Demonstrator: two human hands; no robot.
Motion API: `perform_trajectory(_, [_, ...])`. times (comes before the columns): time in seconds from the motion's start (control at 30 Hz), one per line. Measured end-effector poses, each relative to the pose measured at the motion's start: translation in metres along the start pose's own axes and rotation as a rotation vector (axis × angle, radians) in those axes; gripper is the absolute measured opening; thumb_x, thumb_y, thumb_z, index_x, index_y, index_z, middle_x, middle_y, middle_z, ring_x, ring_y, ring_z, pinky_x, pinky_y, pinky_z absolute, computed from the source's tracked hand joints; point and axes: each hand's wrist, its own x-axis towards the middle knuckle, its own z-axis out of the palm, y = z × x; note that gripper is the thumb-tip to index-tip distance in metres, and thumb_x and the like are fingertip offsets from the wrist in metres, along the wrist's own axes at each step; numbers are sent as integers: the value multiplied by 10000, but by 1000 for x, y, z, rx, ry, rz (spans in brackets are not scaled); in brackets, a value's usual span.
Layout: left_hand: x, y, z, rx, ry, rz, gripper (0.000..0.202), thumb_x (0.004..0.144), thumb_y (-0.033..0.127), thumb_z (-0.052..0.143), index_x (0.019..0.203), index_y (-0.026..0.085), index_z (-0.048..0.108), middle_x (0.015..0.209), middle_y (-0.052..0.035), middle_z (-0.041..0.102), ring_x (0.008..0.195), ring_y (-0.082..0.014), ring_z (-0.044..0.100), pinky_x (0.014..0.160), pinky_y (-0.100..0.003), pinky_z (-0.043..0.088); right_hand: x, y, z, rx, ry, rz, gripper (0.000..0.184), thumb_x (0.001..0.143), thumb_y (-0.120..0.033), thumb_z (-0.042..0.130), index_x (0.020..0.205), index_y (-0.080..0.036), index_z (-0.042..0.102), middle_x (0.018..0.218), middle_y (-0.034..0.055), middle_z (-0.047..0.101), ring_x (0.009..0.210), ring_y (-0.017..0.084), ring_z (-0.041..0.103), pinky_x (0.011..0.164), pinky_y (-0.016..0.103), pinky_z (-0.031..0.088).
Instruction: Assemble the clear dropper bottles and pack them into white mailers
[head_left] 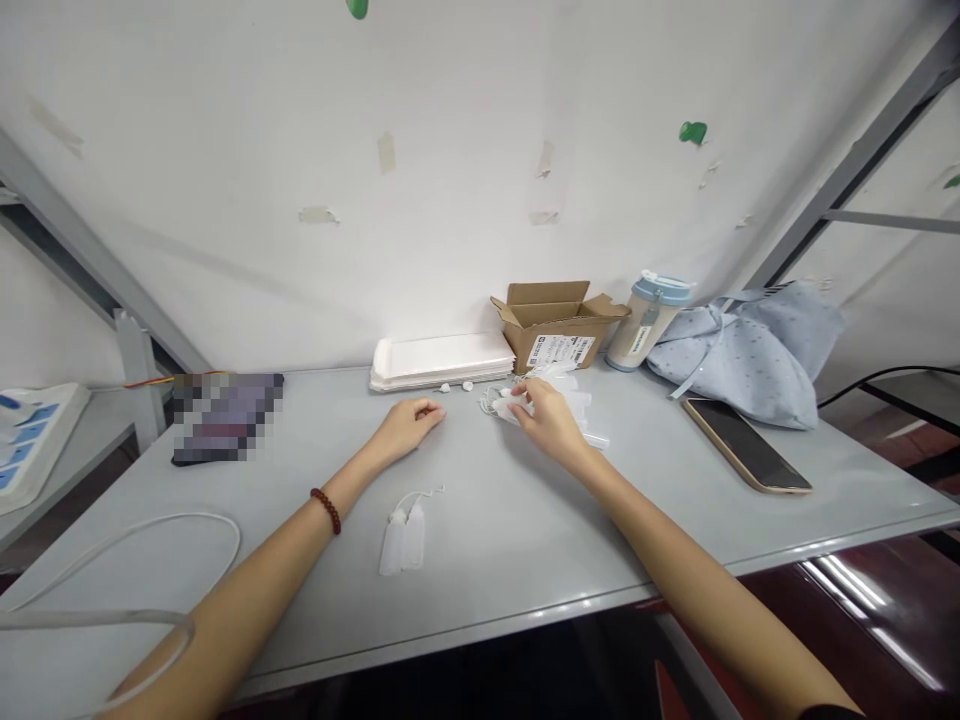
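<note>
My right hand [553, 422] reaches into a pile of slim, whitish translucent pieces with thin strings [574, 400]. Its thumb and index finger curl round one of the white pieces at the pile's left side; the other fingers are partly hidden. To the left, my left hand [407, 428] rests on the table with fingers bent and thumb against the index finger, nothing visible in them. A dark red bead bracelet [327, 510] circles that wrist. Nearer to me lies a pair of slim white pieces [403, 542] joined by a string. Two small white bits [467, 386] sit behind my hands.
At the back are a flat white stack [442, 360], an open cardboard box [555, 330] and a lidded cup [646, 322]. A light blue cloth bag [750, 350] and a phone [746, 447] lie at right. A white cable [236, 540] loops at left, near a blurred dark item [229, 418].
</note>
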Motion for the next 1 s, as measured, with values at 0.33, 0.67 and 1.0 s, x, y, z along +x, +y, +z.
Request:
perform_trajectory(0.33, [29,-1,5,-267,138,-157,339,712,315,350,451,161,503,402,-29,486,326,-93,401,331,-207,243,-4,-5,-2,-133,-72,-5,86,784,-116,564,830,-183,539,947,88,580,963,253,517,812,363,430])
perform_trajectory(0.67, [27,2,4,-387,153,-215,277,644,329,354,449,179,481,411,-32,503,312,-100,410,332,-219,261,-7,1,4,-194,-39,-54,74,791,-150,567,854,-189,567,952,100,578,934,273,515,797,395,441])
perform_trajectory(1.0, [21,5,7,-409,263,-163,231,598,313,384,519,162,540,460,-24,526,361,-112,434,374,-226,300,-13,-18,7,-169,109,-230,76,844,-177,503,881,-185,569,971,130,576,943,278,522,810,418,433])
